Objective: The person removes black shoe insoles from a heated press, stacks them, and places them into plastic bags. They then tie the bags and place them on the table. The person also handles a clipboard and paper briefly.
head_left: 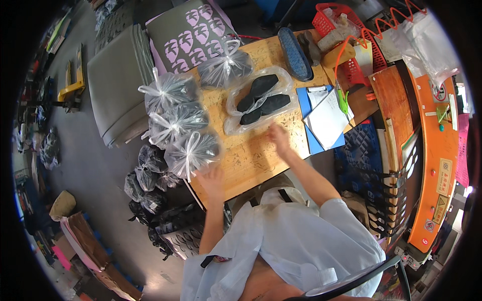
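At the table's left front edge, my left hand [212, 179] is beside a knotted clear plastic bag [193, 153] with dark contents. Its fingers look stretched out; whether they touch the bag is unclear. Above the tabletop hovers my right hand [279, 140], its fingers blurred, with nothing visible in it. Just beyond it lies an open clear bag [233, 123] with stacks of black, sole-shaped pieces [275, 103] in and on it. Two more knotted bags, one in the middle [181, 120] and one farther back [170, 93], line the left edge; another [226, 69] sits at the back.
A blue clipboard [314, 143] with papers lies at the right. Behind it are a blue sole-shaped stack [295, 54] and a red basket [354, 70]. A green air gun [343, 100] hangs on an orange coiled hose. Filled bags [150, 170] stand left below the table.
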`<state>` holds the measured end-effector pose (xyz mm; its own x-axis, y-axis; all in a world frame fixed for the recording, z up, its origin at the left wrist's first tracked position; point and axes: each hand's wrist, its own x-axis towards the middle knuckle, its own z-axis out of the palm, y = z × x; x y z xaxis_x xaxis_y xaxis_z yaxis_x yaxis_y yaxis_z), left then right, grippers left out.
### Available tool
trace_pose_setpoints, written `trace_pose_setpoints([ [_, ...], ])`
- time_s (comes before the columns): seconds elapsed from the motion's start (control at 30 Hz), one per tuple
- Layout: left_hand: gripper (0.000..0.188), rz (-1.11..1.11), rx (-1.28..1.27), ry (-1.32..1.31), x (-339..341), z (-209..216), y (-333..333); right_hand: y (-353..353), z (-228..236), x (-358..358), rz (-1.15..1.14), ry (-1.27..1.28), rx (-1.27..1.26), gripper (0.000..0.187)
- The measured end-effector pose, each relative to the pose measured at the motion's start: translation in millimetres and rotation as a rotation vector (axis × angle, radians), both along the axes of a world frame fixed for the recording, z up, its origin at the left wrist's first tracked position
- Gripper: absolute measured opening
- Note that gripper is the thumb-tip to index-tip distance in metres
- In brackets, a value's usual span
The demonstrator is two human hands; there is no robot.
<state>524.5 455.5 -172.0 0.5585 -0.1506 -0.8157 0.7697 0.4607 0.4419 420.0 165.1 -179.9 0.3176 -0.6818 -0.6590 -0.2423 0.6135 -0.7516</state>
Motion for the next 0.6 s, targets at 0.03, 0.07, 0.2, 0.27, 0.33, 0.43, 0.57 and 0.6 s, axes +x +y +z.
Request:
trace_pose_setpoints([
  [0.03,0.083,-0.042,-0.03,-0.055,-19,10,-10,-31,3,-12,-0.011,-0.018,-0.027,0.077],
  [0.07,0.084,-0.187,0.001,-0.053,-32,14,-28,-60,5,-18,-0.032,0.002,-0.039,0.083],
  [0.2,0.092,-0.576,0.201,-0.398,-27,7,-111,-131,0,2,0.076,0.131,-0.383,0.102],
  [0.27,0.096,-0.593,0.3,-0.46,-6,3,-154,-155,-4,19,0.24,0.162,-0.507,0.103],
  [0.33,0.1,-0.51,0.283,-0.351,9,8,-185,-166,-9,39,0.385,0.235,-0.631,0.101],
  [0.43,0.106,-0.504,0.265,-0.329,10,18,-221,-164,-9,56,0.428,0.25,-0.617,0.095],
  [0.57,0.094,-0.367,0.47,-0.324,13,-4,-244,-150,1,65,0.371,0.178,-0.51,0.084],
  [0.6,0.089,-0.345,0.511,-0.41,19,-14,-243,-148,3,66,0.357,0.171,-0.462,0.083],
])
